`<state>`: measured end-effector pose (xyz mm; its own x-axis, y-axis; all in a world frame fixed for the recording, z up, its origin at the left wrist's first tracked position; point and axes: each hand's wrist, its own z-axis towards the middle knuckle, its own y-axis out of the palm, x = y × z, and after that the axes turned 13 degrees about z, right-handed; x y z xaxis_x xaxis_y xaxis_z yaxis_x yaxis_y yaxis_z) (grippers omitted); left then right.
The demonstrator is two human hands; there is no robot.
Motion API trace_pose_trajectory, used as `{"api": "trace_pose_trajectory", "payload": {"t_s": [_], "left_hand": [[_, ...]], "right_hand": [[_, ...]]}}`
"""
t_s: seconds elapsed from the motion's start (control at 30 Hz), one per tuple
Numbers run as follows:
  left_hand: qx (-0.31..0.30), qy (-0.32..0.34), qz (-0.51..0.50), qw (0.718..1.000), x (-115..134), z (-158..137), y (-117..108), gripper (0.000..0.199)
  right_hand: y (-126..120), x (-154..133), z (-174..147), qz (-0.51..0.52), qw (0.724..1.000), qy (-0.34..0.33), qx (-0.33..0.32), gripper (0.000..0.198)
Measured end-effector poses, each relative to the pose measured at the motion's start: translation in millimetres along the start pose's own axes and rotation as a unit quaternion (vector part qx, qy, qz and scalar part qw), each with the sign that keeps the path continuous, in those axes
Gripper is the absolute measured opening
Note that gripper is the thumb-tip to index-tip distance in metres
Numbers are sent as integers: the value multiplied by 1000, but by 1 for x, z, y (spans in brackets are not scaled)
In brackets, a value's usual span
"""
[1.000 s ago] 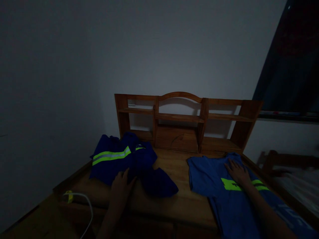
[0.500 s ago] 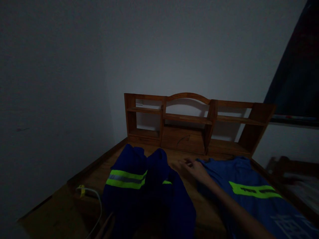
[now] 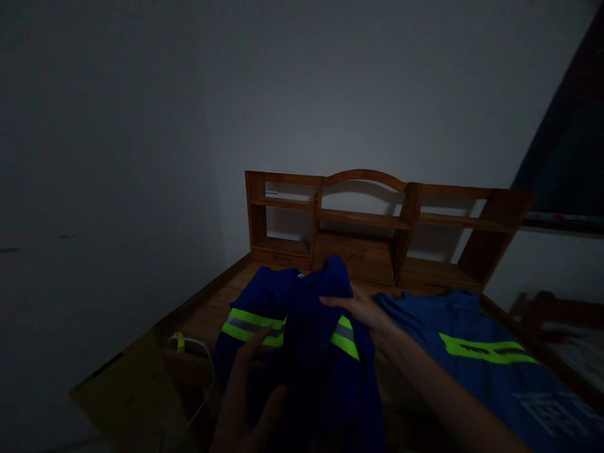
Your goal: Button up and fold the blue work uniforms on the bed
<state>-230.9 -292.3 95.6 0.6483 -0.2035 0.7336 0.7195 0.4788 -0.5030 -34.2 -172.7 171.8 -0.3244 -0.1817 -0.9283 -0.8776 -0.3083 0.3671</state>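
Observation:
A dark blue work jacket [image 3: 306,340] with lime and grey reflective bands lies bunched in front of me on the wooden desktop. My right hand [image 3: 356,308] grips its right upper part, where the cloth rises to a peak. In the lower middle, my left hand [image 3: 250,390] hovers over or rests against the jacket's front, fingers and thumb apart; contact is hard to judge in the dim light. To the right, a lighter blue garment [image 3: 453,321] with a lime band and pale printed characters is spread flat, partly behind my right forearm.
Behind the clothes a wooden shelf unit [image 3: 361,217] stands against the wall. A white cable [image 3: 207,352] with a yellow tag [image 3: 180,343] hangs at the left edge, near a yellowish panel [image 3: 127,390]. Dark furniture [image 3: 557,321] is at the far right.
My right hand has moved left from beside the lighter garment and taken hold of the jacket, whose right part is lifted. My left hand has come up into view over the jacket.

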Motion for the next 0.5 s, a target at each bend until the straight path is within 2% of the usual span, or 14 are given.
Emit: {"api": "trace_pose_trajectory", "payload": {"t_s": [0.03,0.1,0.13,0.2,0.27,0.3,0.4,0.5], "left_hand": [[-28,26,1,999,16,11,5,69],[-18,77,9,997,45,34,19,78],[-8,98,11,995,58,46,26,76],[-1,138,9,990,77,69,35,54],[7,158,-1,987,90,91,34,28],[11,160,-13,987,95,101,31,22],[-5,161,-82,983,108,134,19,22],[-95,152,-195,964,129,165,13,26]], "right_hand": [[9,-12,-10,1,1000,-22,-8,59],[26,-33,-30,-11,998,-58,-28,62],[32,-43,-38,-23,996,-74,-39,61],[37,-60,-50,-63,991,-101,-55,58],[31,-78,-56,-124,984,-116,-55,56],[25,-89,-57,-164,978,-121,-47,57],[1,-123,-55,-320,937,-137,-15,60],[-16,-150,-48,-481,866,-135,-16,47]]}}
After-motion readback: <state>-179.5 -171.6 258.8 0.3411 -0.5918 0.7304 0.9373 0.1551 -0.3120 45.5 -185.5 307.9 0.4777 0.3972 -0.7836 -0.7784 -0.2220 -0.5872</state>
